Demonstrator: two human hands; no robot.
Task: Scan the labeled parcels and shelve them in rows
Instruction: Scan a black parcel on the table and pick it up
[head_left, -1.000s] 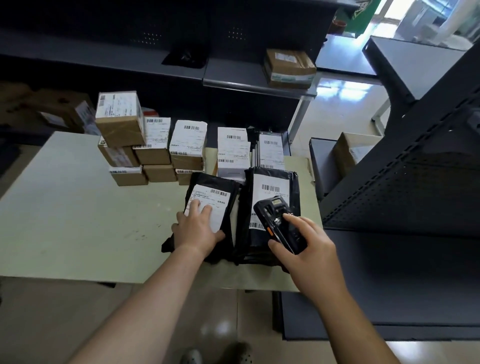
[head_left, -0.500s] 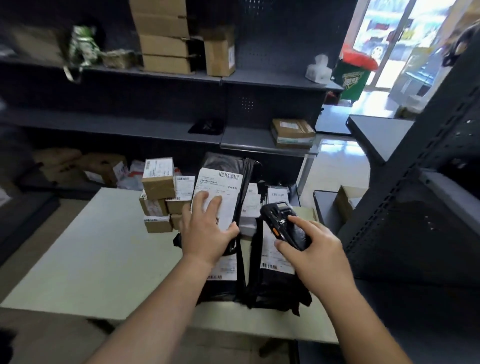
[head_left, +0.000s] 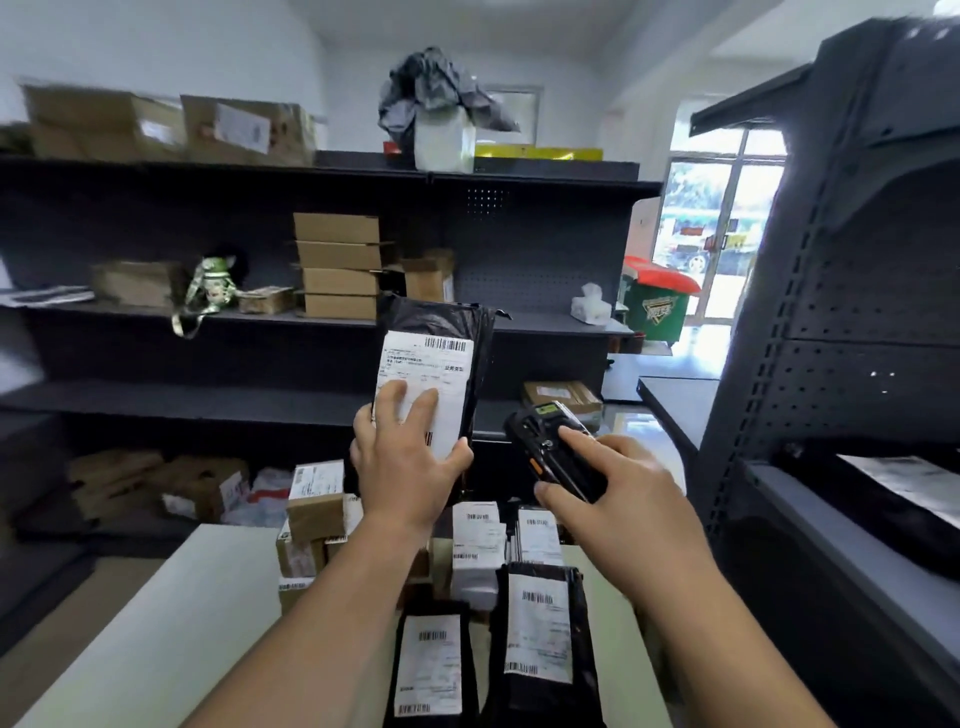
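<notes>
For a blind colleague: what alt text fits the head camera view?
A person's left hand holds up a black plastic mailer bag with a white barcode label, while the right hand grips a black handheld scanner beside it. Below, more labelled black bags and small cardboard boxes sit on a pale table, with dark metal shelves behind.

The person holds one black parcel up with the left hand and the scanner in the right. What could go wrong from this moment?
1. The left hand grips the black parcel only at its lower end; it might slip onto the small boxes below.
2. Its fingers lie over the label, so the scanner in the right hand might miss the lower barcode.
</notes>
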